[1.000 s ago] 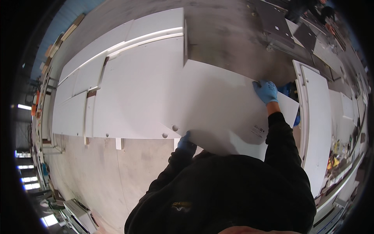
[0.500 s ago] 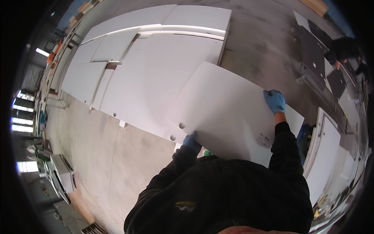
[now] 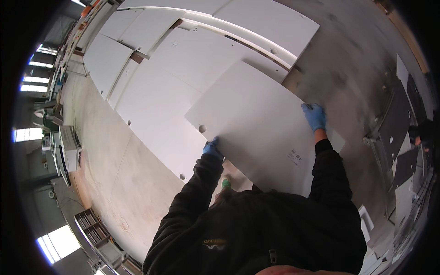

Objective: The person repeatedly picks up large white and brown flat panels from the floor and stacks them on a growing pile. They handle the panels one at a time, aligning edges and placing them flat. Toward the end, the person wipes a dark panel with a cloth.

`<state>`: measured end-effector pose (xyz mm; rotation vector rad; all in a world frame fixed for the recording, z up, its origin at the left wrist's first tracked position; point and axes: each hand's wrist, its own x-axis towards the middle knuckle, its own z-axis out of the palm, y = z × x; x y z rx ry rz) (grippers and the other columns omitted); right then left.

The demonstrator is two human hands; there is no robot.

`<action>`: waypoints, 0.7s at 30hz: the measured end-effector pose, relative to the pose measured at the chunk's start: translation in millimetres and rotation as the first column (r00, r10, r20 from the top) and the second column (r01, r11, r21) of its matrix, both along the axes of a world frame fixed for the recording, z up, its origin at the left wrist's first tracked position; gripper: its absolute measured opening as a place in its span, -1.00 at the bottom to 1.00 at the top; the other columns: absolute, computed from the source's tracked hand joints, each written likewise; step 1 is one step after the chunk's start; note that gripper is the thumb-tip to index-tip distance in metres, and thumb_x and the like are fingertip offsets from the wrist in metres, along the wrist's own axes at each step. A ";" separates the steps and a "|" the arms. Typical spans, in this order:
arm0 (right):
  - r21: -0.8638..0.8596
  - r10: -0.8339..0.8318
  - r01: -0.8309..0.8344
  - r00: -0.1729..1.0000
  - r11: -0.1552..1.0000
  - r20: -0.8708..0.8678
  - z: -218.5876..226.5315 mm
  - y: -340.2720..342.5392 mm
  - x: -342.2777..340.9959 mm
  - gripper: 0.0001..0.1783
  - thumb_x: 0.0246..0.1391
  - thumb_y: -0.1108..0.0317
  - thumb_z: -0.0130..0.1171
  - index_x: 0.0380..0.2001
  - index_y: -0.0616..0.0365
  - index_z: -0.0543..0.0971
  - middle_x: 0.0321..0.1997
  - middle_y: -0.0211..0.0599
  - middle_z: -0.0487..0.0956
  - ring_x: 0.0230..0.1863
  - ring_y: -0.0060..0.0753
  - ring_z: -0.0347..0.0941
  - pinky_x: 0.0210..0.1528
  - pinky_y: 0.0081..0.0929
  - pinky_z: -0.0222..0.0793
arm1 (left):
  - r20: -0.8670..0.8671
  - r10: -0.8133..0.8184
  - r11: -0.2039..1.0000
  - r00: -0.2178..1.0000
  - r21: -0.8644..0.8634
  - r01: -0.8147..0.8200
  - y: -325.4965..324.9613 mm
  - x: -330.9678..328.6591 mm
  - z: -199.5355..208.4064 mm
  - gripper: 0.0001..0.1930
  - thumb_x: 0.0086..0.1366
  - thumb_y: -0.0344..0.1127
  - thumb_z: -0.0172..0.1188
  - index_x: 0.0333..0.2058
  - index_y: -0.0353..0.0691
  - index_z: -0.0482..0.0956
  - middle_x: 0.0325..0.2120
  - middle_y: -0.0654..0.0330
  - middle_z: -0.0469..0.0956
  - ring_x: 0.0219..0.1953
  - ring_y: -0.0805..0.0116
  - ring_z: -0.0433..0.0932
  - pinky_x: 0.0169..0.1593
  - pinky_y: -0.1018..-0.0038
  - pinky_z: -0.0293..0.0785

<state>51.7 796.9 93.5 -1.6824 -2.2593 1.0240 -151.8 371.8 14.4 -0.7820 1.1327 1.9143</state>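
Between my two blue-gloved hands is a flat white panel (image 3: 256, 105) with a round hole near its left corner and a printed label near my body. My left hand (image 3: 212, 147) grips its left edge just below that hole. On the opposite edge, my right hand (image 3: 315, 117) is closed, its fingers on the upper side and the thumb out of sight. The held panel overlaps a large white panel (image 3: 160, 87) lying beyond it, which has small holes along its edges. Whether the two touch, I cannot tell.
More white panels (image 3: 270, 23) lie at the back, with gaps between them. At right, dark panels (image 3: 398, 121) rest on a rack near another person's hand (image 3: 418, 140). A shelf unit (image 3: 94, 227) stands at lower left, and concrete floor (image 3: 123, 183) runs along the left.
The view has turned and shifted toward the laid-out panels. Both hands keep their grip, and the held panel now sits farther over the large white panel.
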 end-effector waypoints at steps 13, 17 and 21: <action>0.118 0.182 -0.175 0.981 0.978 -0.059 -68.6 80.4 -125.3 -0.53 0.00 -0.02 0.35 -0.25 0.19 0.70 -0.18 0.01 0.71 -0.10 0.07 0.64 0.02 -0.16 0.53 | -0.296 0.102 0.968 0.950 -0.190 -0.163 90.4 -114.1 -30.9 -0.77 0.34 -0.47 0.25 -0.04 -0.26 0.56 -0.21 0.14 0.64 -0.20 0.23 0.64 -0.15 0.31 0.62; 0.059 0.157 -0.154 0.986 0.986 -0.050 -83.3 93.2 -162.8 -0.54 -0.02 -0.03 0.39 -0.26 0.17 0.70 -0.18 0.01 0.72 -0.09 0.09 0.65 0.02 -0.15 0.53 | -0.414 0.051 0.890 0.909 -0.394 -0.230 108.5 -143.9 -44.9 -0.78 0.30 -0.36 0.30 -0.14 -0.35 0.64 -0.25 0.09 0.69 -0.24 0.25 0.65 -0.13 0.34 0.58; 0.083 0.156 -0.152 0.987 0.985 -0.038 -94.0 103.9 -187.4 -0.52 -0.04 -0.05 0.41 -0.30 0.19 0.69 -0.23 0.03 0.71 -0.12 0.08 0.65 0.01 -0.14 0.53 | -0.218 -0.482 0.521 0.849 -0.850 0.077 119.7 -184.8 -36.4 -0.58 0.22 -0.14 0.36 -0.20 -0.49 0.68 -0.30 -0.03 0.73 -0.17 0.09 0.70 -0.06 0.30 0.58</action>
